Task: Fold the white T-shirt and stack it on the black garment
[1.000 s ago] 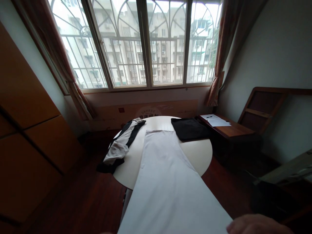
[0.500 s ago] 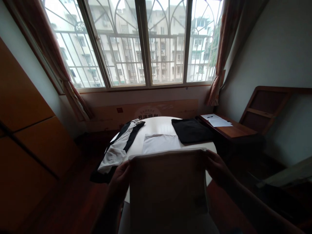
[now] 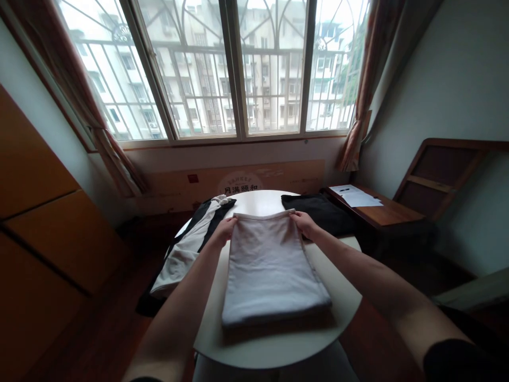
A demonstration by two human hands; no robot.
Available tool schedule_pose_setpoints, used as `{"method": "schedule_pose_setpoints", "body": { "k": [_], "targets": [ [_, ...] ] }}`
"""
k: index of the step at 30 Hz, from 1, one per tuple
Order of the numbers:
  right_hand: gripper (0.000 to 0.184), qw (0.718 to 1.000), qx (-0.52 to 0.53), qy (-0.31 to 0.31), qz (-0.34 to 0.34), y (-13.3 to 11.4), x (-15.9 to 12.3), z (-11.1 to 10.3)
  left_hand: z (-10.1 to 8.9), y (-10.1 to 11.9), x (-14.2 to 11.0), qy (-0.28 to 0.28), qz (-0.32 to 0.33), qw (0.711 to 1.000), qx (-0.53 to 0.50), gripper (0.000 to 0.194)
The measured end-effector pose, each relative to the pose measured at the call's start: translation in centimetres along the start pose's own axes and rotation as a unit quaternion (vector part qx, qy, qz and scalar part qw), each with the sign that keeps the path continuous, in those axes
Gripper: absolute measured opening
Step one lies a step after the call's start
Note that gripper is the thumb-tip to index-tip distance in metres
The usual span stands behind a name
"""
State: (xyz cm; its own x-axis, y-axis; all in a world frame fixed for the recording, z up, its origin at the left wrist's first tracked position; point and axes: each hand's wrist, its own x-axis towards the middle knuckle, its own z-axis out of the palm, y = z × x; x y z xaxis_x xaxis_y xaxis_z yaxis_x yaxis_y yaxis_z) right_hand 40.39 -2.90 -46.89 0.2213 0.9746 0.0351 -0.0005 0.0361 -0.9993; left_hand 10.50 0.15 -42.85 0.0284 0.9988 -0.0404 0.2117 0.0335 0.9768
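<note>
Folded white garment [image 3: 270, 265] on a round white table [image 3: 278, 347] by the barred window [image 3: 238, 69].
Left hand [image 3: 225, 230] and right hand [image 3: 304, 223] pinched its far corners; wooden floor [image 3: 107, 334] lay below.

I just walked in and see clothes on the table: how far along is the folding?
Done, it seems: a black garment lies folded flat at the far right of the round table. In hand: the white garment is doubled over, and the left hand and right hand grip its far corners. Left: a black-and-white garment lies loose and unfolded over the table's left edge.
</note>
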Motion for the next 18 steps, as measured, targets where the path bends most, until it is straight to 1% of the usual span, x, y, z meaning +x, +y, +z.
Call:
{"method": "schedule_pose_setpoints", "body": {
  "k": [2,4,8,10,12,14,16,18],
  "targets": [
    [0.016,0.999,-0.029,0.015,-0.002,1.3,1.3,0.4,0.3,-1.3,1.0,0.003,-0.012,1.000,0.026,0.047],
    [0.013,0.998,-0.060,0.024,-0.011,2.4,2.3,0.6,0.5,-2.4,1.6,0.007,-0.010,0.999,0.052,0.044],
    [0.013,0.990,-0.131,0.027,-0.035,3.5,3.8,0.9,0.5,-3.7,2.9,0.029,0.029,0.992,0.122,0.036],
    [0.014,0.984,-0.169,0.027,-0.046,3.3,4.4,0.8,0.4,-3.9,3.4,0.040,0.050,0.983,0.171,0.032],
    [0.014,0.976,-0.206,0.028,-0.059,2.6,4.7,0.7,0.3,-3.7,3.7,0.049,0.068,0.971,0.223,0.028],
    [0.021,0.967,-0.240,0.034,-0.077,1.5,4.5,0.5,0.3,-3.2,3.4,0.063,0.090,0.956,0.270,0.026],
    [0.035,0.957,-0.265,0.044,-0.105,0.4,3.4,0.3,0.4,-2.5,2.4,0.084,0.120,0.942,0.301,0.032],
    [0.045,0.943,-0.294,0.036,-0.155,-0.2,1.1,0.4,0.7,-2.1,0.3,0.086,0.167,0.923,0.337,0.042]
  ]
}}
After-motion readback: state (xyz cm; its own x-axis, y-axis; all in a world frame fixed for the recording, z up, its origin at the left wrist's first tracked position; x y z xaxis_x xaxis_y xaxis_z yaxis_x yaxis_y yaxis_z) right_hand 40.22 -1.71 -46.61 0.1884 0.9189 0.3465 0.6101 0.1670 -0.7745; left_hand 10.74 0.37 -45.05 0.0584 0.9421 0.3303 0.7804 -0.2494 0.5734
